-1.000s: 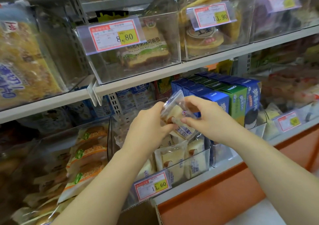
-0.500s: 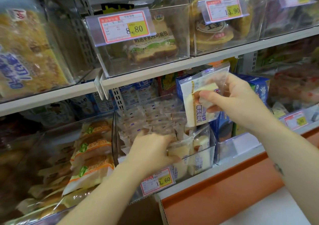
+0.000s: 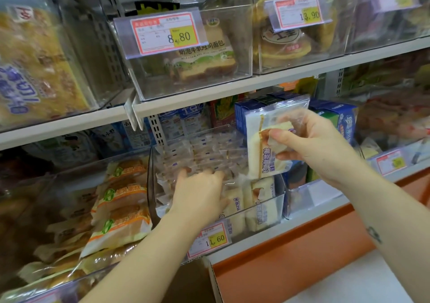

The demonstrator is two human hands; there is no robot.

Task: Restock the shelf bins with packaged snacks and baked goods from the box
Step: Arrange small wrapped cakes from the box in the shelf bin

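Note:
My right hand [image 3: 309, 144] pinches a clear-wrapped white cake packet [image 3: 260, 149] and holds it upright above the right side of a clear shelf bin [image 3: 267, 212]. That bin carries a 1.60 price tag [image 3: 209, 240] and holds several packets of the same cake. My left hand [image 3: 200, 193] reaches down into the bin, fingers spread over the packets there; I cannot tell whether it grips one. A corner of the cardboard box [image 3: 197, 281] shows below the shelf, between my forearms.
Left of the bin lie orange-and-white wrapped breads [image 3: 121, 209]. Blue cookie boxes [image 3: 337, 121] stand to the right, behind my right hand. The upper shelf [image 3: 232, 88] carries clear bins of bread with 8.80 and 13.90 tags. An orange panel [image 3: 290, 249] runs below.
One second ago both hands held the packet together. The left hand has let go and dropped into the bin, while the right hand lifted the packet up and to the right.

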